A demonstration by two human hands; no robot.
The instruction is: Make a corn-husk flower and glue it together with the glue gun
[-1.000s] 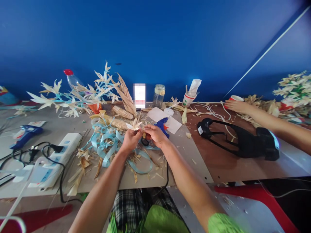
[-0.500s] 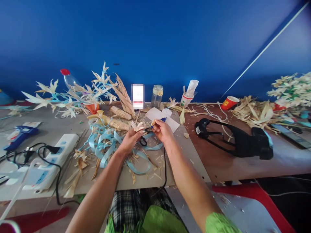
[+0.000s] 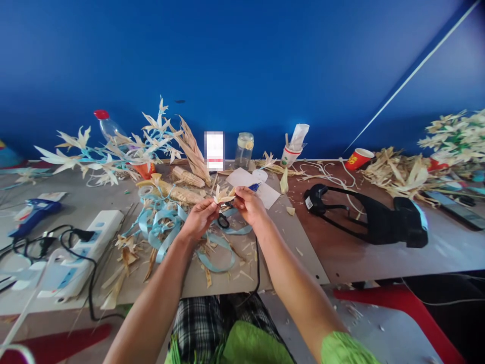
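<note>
Between my two hands is a small pale corn-husk flower (image 3: 222, 195) with pointed petals. My left hand (image 3: 202, 216) is closed, pinching the flower at its base from the left. Close against its other side, my right hand (image 3: 248, 205) has its fingers pinched on a husk petal at the flower's edge. A pair of black-handled scissors (image 3: 223, 221) lies just below the hands. A blue glue gun tip (image 3: 253, 187) shows behind my right hand on a white paper sheet (image 3: 271, 195). Light-blue ribbon (image 3: 159, 227) lies tangled to the left.
Corn cobs (image 3: 187, 177) and a husk-flower branch (image 3: 109, 156) stand at the back left. A power strip (image 3: 85, 253) and another blue glue gun (image 3: 36, 215) lie left. A glass jar (image 3: 244, 151), paper cups (image 3: 358, 159) and a black headset-like strap (image 3: 379, 222) are behind and right.
My right hand has moved slightly left, bringing a husk petal against the flower. The left hand has come a little to the right with the flower turned upward.
</note>
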